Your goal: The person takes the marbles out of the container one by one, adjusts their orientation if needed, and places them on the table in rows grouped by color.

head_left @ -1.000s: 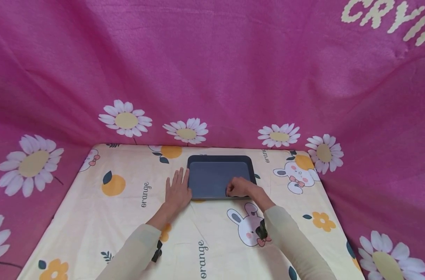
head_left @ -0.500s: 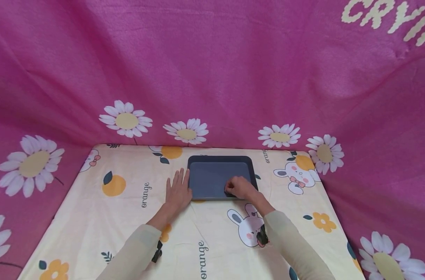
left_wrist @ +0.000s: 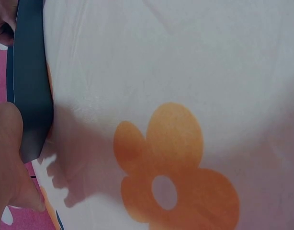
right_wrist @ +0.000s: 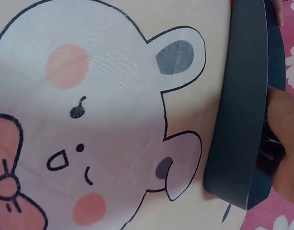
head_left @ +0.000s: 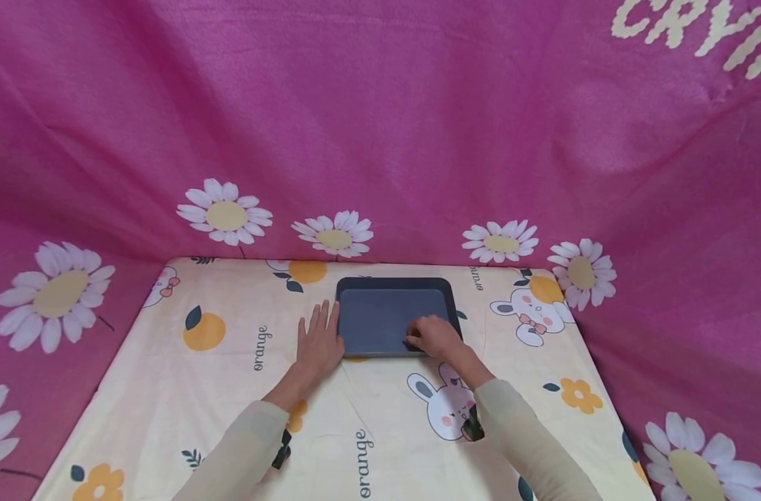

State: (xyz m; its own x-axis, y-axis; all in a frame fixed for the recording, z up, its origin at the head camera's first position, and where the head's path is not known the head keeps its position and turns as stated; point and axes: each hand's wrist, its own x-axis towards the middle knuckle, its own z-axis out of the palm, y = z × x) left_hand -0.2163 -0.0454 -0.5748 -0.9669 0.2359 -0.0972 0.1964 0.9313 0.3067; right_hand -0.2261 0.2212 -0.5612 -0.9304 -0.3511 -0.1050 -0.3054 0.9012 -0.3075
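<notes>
A dark grey rectangular baking tray [head_left: 380, 313] with raised sides lies on the patterned cloth in the head view. My left hand [head_left: 319, 344] rests flat along its left side, fingers straight and thumb against the tray's wall. Over the front right part of the tray, my right hand [head_left: 435, 336] has its fingers curled down around a small black, glossy thing [right_wrist: 270, 148], close over the tray floor. Most of that thing is hidden by the hand, and I cannot tell its kind. The tray's dark outer wall [left_wrist: 29, 76] shows in the left wrist view.
A cream tablecloth [head_left: 230, 417] printed with oranges, rabbits and flowers covers the table. Pink curtains [head_left: 380, 139] with daisies hang close behind and at both sides. Black wrist cameras sit below both sleeves.
My right hand has shifted a little left and then slightly back to the right inside the tray, with the black thing under its fingers. The left hand and the tray have stayed in place.
</notes>
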